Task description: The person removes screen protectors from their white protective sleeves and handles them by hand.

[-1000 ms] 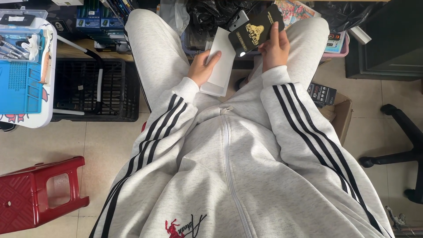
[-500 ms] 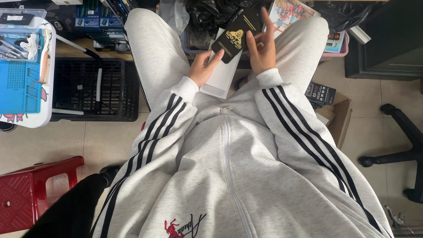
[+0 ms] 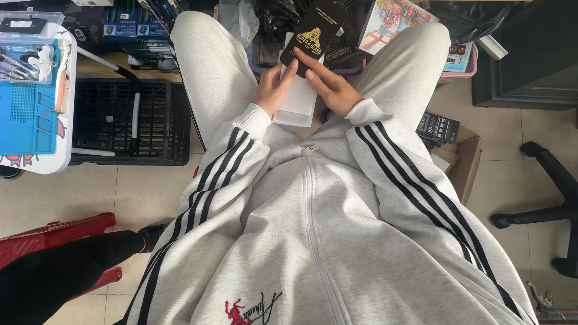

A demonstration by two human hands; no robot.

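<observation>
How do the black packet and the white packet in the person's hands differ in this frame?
The black packet is dark with gold print; the white packet is plain. The black packet lies on top, further from the body; the white packet lies beneath, nearer. The right hand presses fingers on the black packet; the left hand grips the white packet's side. Both are flat, rectangular sleeves.

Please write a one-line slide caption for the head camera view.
Seated person's left hand holds a white box while the right hand touches a black packet lying on it.
</observation>
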